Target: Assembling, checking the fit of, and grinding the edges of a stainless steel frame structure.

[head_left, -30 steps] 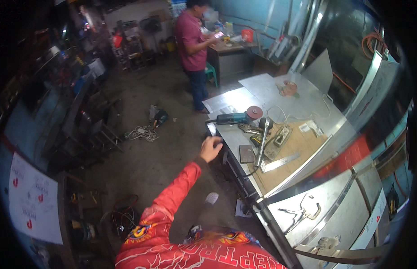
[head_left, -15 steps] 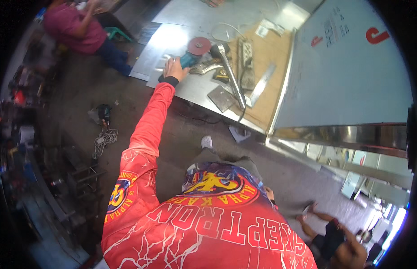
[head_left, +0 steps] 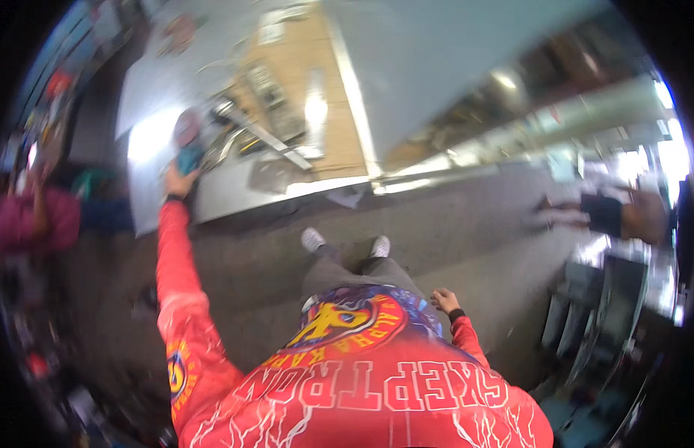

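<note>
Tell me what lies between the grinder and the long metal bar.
Between the grinder and bar, the head view shows a curved silvery tool and a small yellowish thing, both blurred.

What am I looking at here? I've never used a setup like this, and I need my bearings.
There's no machine here, just a person's two bare hands. A fisheye camera on their head looks down, so edges bend and picture-left is their left. The left hand grips a teal angle grinder with a reddish disc, on a metal-topped table. The right hand is empty beside the body. Also on the table, somewhat blurred: a brown board, a flat metal strip and a dark plate.
</note>
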### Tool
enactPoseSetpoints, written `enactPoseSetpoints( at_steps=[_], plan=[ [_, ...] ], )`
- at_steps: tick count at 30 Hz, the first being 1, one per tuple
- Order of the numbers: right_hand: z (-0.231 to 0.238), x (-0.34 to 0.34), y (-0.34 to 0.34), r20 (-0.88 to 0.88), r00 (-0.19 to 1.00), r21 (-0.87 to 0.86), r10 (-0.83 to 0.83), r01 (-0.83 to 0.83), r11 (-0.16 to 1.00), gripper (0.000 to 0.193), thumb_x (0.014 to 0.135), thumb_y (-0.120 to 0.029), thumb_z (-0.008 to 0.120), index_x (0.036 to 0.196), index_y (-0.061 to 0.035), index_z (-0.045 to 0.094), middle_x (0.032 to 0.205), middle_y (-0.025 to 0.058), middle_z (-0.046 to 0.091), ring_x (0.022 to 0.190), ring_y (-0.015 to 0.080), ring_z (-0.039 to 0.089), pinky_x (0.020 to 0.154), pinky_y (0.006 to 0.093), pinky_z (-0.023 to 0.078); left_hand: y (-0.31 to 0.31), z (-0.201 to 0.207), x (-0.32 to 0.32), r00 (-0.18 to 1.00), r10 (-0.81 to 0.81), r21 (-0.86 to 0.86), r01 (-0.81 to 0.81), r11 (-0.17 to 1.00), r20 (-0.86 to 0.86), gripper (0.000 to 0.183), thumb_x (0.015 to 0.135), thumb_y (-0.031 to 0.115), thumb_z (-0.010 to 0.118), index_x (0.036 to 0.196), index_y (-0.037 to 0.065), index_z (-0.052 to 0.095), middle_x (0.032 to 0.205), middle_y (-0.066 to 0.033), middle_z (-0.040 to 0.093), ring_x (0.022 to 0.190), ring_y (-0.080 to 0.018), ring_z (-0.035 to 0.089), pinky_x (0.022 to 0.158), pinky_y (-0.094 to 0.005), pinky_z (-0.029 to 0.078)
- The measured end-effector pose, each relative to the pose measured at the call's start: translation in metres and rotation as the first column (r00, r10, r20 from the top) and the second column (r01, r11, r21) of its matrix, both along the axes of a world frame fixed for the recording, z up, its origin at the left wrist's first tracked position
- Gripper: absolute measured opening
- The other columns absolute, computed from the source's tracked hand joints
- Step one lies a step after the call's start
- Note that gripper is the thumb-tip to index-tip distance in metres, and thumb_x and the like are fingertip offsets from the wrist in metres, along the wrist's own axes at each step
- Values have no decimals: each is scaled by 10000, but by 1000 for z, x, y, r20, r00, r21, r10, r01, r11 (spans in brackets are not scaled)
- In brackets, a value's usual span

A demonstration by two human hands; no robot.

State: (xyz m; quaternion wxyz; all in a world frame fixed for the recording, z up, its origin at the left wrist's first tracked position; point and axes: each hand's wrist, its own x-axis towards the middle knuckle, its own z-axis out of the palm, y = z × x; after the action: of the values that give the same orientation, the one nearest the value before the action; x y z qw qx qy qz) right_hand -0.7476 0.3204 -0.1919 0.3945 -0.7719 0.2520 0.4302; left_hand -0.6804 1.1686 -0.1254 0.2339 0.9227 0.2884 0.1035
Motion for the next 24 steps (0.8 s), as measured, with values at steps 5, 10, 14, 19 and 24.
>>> enactPoseSetpoints(
  at_steps=[5, 10, 14, 19, 24],
  plan=[
    [-5, -28, -46, 189, 972, -19, -138, 144, 989, 332, 913, -271, 550, 1165, -55, 556, 987, 99, 659, 791, 178, 649, 633, 297, 515, -100, 27, -36, 940, 319, -473, -226, 852, 126, 482, 742, 273, 744, 1079, -28, 578, 959, -77, 621, 822, -167, 566, 756, -308, 451],
    [-11, -39, -79, 351, 881, 221, -318, 252, 942, 306, 927, -228, 536, 1180, -58, 550, 1000, 91, 653, 859, 167, 639, 699, 282, 515, -297, 59, -108, 929, 271, -628, -57, 776, 250, 443, 789, 241, 727, 1092, -17, 534, 933, -66, 598, 822, -156, 555, 755, -300, 451],
    [18, -13, -92, 438, 802, 455, -407, 193, 869, 324, 927, -198, 547, 1206, -33, 525, 1033, 102, 642, 919, 161, 622, 778, 280, 500, -463, 62, -140, 960, 52, -555, 114, 824, 275, 539, 700, 196, 784, 1119, -11, 515, 970, -83, 600, 861, -177, 567, 789, -314, 462],
    [122, 25, -95, 493, 777, 650, -391, -31, 759, 519, 895, -173, 602, 1345, -54, 374, 1180, 137, 574, 1056, 190, 568, 892, 301, 457, -628, 107, -86, 834, -485, -528, 545, 651, 263, 734, 634, 234, 806, 1227, -27, 460, 1058, -146, 606, 945, -203, 592, 852, -321, 460],
    [172, 50, -106, 683, 449, 718, -576, -268, 643, 925, 765, -211, 761, 1436, -80, 139, 1336, 147, 399, 1150, 223, 482, 939, 330, 432, -765, 152, -6, 524, -781, -546, 786, 290, 340, 793, 620, 258, 802, 1262, -20, 430, 1111, -156, 580, 1017, -215, 571, 878, -330, 449]
  ],
)
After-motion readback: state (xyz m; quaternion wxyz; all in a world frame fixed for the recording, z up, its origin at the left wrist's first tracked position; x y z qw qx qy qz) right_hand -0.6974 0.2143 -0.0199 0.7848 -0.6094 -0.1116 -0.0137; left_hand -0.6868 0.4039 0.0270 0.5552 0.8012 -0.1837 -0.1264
